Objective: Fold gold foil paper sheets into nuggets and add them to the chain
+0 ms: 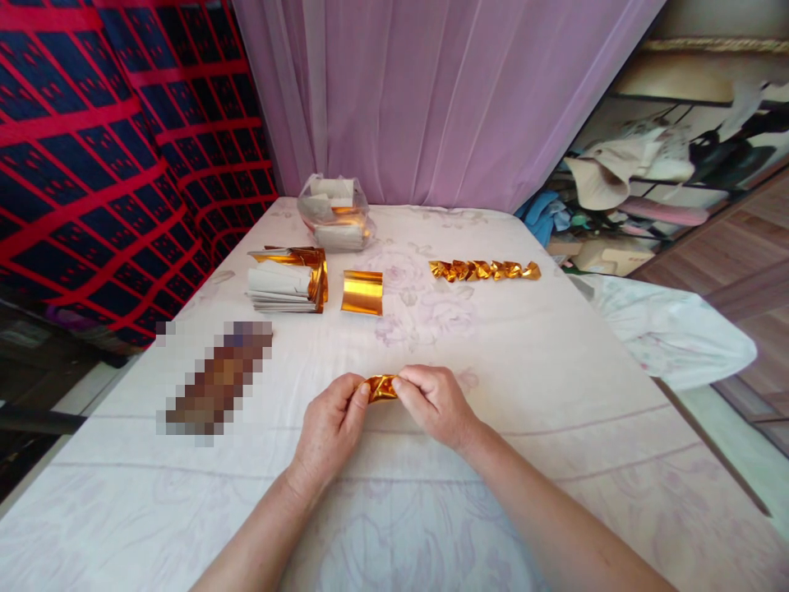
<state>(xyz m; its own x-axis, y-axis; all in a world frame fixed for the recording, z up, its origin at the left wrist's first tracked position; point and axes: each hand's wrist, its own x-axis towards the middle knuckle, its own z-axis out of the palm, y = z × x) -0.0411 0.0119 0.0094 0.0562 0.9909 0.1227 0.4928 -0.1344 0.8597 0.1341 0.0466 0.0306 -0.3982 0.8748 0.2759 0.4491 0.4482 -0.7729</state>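
My left hand (329,423) and my right hand (435,403) meet over the near middle of the table, both pinching a small crumpled piece of gold foil paper (380,386) between thumbs and fingers. Farther back lies a curled gold foil sheet (362,292). Left of it sits a stack of gold and white papers (288,279). A row of several twisted gold foil pieces (484,270) lies to the back right.
The table (555,411) wears a pale floral cloth. A clear plastic bag of paper (334,214) stands at the back by the lilac curtain (431,99). A blurred oblong object (215,382) lies at left. Cluttered shelves (647,181) are on the right.
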